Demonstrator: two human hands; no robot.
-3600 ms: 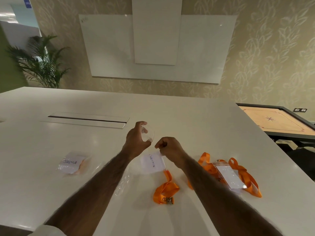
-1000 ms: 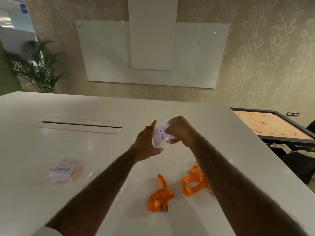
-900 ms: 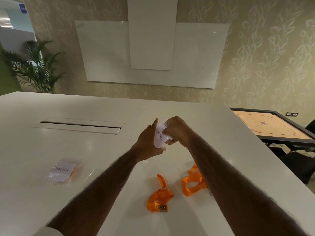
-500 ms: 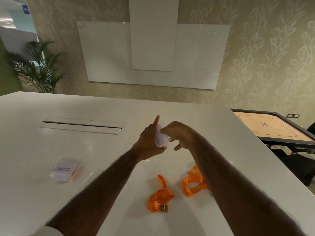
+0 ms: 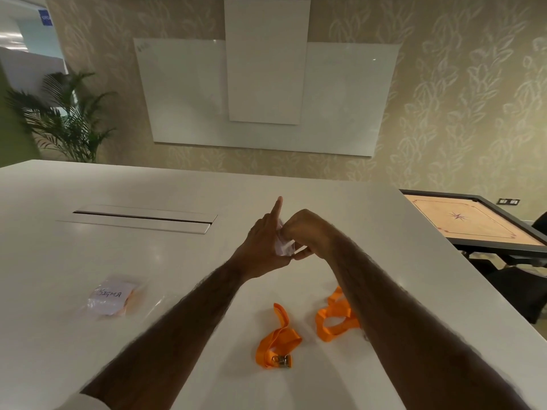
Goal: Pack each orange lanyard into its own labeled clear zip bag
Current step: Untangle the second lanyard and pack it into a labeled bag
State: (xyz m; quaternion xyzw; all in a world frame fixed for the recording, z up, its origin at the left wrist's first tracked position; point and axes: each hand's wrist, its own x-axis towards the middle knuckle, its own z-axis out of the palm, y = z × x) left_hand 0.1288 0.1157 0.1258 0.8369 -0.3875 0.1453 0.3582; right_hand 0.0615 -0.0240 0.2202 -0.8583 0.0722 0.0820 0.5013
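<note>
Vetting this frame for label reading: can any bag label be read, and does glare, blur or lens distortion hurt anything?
Head view: the flat clear zip bag labelled SIGMA reads, though softly; the crumpled clear zip bag between the left hand and right hand shows no writing; soft glare dots the glossy white table; wide-angle distortion skews the white wall board; the lower corners smear.

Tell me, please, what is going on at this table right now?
A person holds a small clear zip bag between both hands above the white table: the left hand steadies it, the right hand pinches it. Two orange lanyards lie unpacked below: the lanyard with the metal clip and a second lanyard partly behind the right forearm. A packed bag labelled SIGMA lies at the left.
</note>
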